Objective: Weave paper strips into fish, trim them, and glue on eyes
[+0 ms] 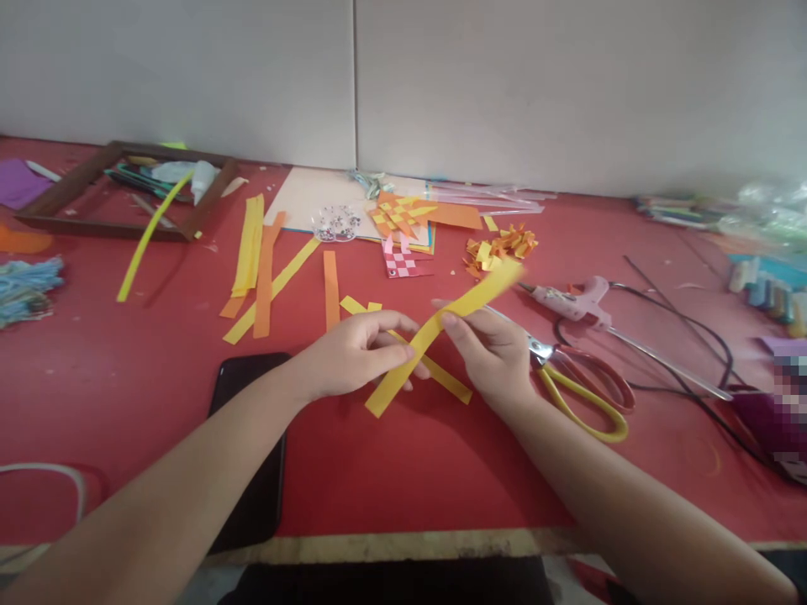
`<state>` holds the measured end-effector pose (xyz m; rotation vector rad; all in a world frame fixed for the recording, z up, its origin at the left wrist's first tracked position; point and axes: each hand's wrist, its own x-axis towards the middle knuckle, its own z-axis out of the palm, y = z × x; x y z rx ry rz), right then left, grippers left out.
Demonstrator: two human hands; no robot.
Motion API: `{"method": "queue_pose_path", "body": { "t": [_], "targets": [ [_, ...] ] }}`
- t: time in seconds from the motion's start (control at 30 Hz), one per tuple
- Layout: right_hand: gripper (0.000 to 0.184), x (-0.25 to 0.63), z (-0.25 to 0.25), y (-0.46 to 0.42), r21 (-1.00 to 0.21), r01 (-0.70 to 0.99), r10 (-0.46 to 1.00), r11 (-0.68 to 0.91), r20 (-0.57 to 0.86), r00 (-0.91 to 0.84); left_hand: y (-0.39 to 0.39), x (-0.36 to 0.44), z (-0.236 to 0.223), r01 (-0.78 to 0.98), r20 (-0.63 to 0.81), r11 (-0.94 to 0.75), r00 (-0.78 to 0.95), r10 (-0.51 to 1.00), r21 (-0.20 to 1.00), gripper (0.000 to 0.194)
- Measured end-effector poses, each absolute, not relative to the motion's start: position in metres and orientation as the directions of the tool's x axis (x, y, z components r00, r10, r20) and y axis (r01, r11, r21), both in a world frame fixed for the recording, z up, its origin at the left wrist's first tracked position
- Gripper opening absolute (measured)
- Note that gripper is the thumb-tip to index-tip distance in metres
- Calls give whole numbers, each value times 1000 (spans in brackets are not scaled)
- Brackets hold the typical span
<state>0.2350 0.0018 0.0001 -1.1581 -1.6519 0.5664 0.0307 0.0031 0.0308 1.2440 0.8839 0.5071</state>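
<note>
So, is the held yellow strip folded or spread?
Spread out: the yellow paper strip extends past left hand and right hand, no fold visible.

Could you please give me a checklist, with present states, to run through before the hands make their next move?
1. Yellow strip held by both left hand and right hand: ok.
2. Crossing yellow strip free of the left fingers: cannot tell, they hide part of it.
3. Phone clear of the left forearm: not ok, the forearm passes over it.
4. Scissors' blades fully in sight: not ok, the right hand partly covers them.
5. Glue gun cool: cannot tell.
</note>
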Motion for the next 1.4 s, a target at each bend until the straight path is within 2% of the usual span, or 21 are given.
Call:
{"method": "queue_pose_path", "body": {
  "t": [0.1,0.17,0.27,0.4,0.57,0.67,0.73,0.83,1.0,1.1,1.27,1.4],
  "targets": [
    [19,237,-5,2,-774,488,857,404,506,93,3,31,30,121,-293,271,523,800,955,39],
    [24,239,-7,2,-733,547,841,405,534,92,4,31,31,134,-302,271,460,835,953,41],
    [27,240,-5,2,-663,599,825,450,564,5,5,32,31,185,-319,265,394,862,946,38],
    [28,238,1,1,-545,561,719,623,682,-137,5,32,31,217,-302,228,428,852,949,40],
    [55,236,3,3,-439,371,567,818,727,-387,5,31,29,150,-306,267,499,811,952,35],
    [62,236,3,4,-460,277,537,844,719,-441,6,31,29,157,-355,322,519,778,934,31],
    [59,237,4,4,-473,282,551,835,717,-428,6,32,29,129,-373,362,527,764,923,29],
    [54,238,4,4,-494,322,589,808,698,-408,6,33,31,-1,-375,440,521,767,898,31],
    [43,239,3,2,-544,427,686,722,641,-344,8,32,32,-101,-404,524,520,753,846,56],
    [38,238,4,1,-574,458,727,679,610,-314,8,31,29,-94,-375,475,487,788,875,60],
    [36,240,3,0,-673,441,802,594,540,-256,8,31,25,67,-315,318,427,847,946,37],
    [31,243,-2,1,-833,282,877,475,425,-223,8,32,25,96,-232,211,408,883,973,30]
  ]
}}
